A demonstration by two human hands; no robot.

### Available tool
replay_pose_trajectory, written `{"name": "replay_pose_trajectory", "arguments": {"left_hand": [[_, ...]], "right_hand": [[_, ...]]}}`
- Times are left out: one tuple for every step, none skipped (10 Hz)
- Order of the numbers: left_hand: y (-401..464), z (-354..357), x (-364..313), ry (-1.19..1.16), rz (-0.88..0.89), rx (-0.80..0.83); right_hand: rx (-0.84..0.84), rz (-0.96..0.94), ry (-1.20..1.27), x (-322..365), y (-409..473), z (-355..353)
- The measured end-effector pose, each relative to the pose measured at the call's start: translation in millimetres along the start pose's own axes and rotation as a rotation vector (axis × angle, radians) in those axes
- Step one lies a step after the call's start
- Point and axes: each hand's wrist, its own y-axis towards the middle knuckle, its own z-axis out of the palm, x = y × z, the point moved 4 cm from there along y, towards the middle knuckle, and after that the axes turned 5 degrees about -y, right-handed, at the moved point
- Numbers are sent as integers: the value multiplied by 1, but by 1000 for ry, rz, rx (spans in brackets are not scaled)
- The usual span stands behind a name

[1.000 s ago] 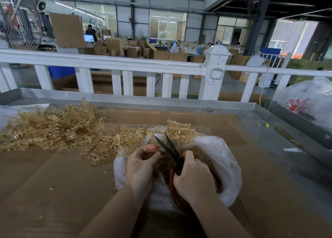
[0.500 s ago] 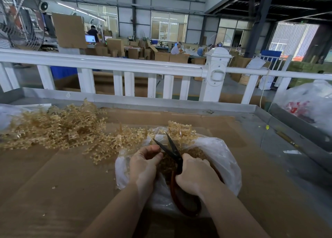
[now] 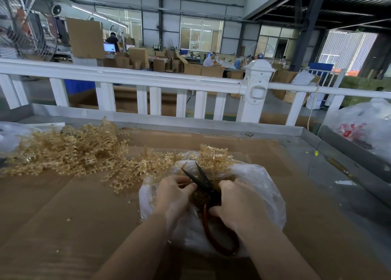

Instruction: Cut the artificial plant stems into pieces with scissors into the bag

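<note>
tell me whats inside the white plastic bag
Inside the white plastic bag lie tan cut plant pieces, seen at its open mouth. The hands and scissors cover much; its depth is hidden.

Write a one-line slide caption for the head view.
Right hand works scissors over a plastic bag while left hand holds golden plant stems.
</note>
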Motion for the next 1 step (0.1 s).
{"name": "replay_pose_trajectory", "arguments": {"left_hand": [[-6,-3,-10,213,106,43]], "right_hand": [[-44,18,62,-11,-3,2]]}}
